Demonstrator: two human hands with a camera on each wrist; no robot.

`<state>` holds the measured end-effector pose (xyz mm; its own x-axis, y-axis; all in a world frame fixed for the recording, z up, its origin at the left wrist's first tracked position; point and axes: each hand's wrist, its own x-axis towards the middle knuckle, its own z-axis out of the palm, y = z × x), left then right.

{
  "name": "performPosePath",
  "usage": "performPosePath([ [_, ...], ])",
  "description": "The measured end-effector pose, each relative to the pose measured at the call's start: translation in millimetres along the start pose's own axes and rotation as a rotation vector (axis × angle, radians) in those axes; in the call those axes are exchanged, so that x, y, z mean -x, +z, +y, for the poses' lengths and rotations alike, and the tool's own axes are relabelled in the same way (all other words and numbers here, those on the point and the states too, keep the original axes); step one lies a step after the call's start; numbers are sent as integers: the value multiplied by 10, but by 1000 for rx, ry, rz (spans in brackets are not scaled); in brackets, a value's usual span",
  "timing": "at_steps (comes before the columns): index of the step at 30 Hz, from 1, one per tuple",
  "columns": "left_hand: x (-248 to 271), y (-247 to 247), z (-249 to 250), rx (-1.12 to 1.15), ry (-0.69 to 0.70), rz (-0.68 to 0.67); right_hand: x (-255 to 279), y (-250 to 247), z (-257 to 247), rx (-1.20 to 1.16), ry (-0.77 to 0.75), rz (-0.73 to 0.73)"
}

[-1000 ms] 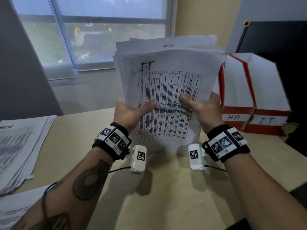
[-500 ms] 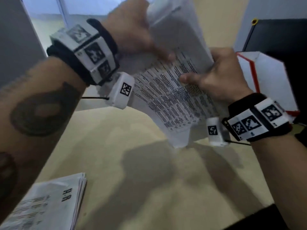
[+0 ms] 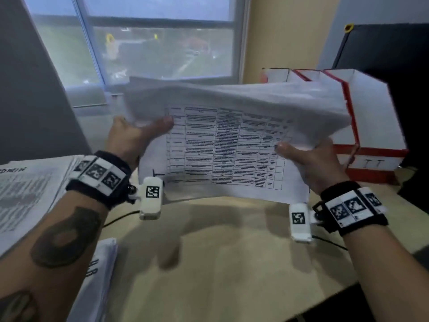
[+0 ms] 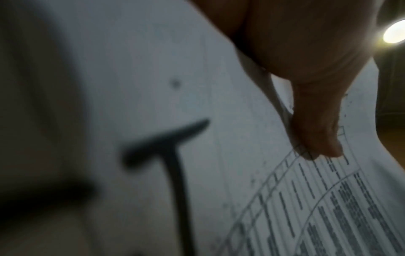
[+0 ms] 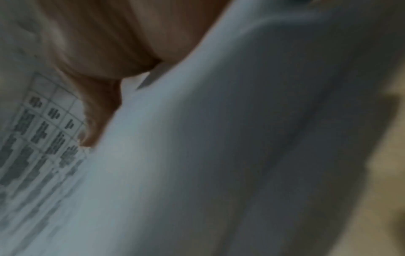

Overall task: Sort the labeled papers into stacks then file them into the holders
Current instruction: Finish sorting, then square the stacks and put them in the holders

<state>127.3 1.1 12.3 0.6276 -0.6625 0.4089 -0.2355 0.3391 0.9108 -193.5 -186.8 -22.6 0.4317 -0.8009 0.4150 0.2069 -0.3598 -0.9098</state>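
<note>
Head view: the left hand (image 3: pixel 132 138) and right hand (image 3: pixel 311 159) each grip a side of the IT paper stack (image 3: pixel 227 145), held sideways above the worktop (image 3: pixel 209 263), thumbs on top. Filing appears to be the step in hand; next the sheaf must turn and drop into the IT holder (image 3: pixel 371 126), far right, its open top just beyond the stack's right edge. Sorted stacks (image 3: pixel 25 194) crowd the left.

Left wrist view: the thumb (image 4: pixel 315 121) pinches the sheet.

Right wrist view: blurred, the thumb (image 5: pixel 98 104) pressing paper.
</note>
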Motion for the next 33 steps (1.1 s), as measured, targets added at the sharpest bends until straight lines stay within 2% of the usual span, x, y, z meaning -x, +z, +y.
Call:
performPosePath([
  [5, 239, -22, -414, -1, -118, -122, 189, -195, 284, 101, 49, -20],
  [8, 333, 151, -532, -12, -155, -74, 195, -213, 354, 37, 49, -19],
  [11, 340, 349, -504, -129, -123, 86, 173, -114, 327, -40, 37, -30],
  [12, 347, 396, -473, -167, -72, 114, 169, -87, 304, -42, 27, -2],
  [15, 368, 458, -359, -292, 57, 105, 136, -114, 232, -13, -63, 72],
  [19, 278, 242, -431, -25, -30, 95, 51, -296, 272, -101, 23, 38],
  [21, 252, 230, -443, 6, -49, 27, 17, -311, 300, -169, 44, 2],
  [24, 271, 396, -362, 1, -12, -47, -5, -237, 317, -144, 20, -36],
  [28, 175, 346, -397, 70, -37, 4, -8, -308, 286, -132, 20, -18],
  [31, 170, 402, -456, 84, -51, -9, -11, -276, 288, -73, 31, -49],
  [33, 160, 476, -464, 69, -44, 39, -40, -211, 303, -38, 22, -1],
])
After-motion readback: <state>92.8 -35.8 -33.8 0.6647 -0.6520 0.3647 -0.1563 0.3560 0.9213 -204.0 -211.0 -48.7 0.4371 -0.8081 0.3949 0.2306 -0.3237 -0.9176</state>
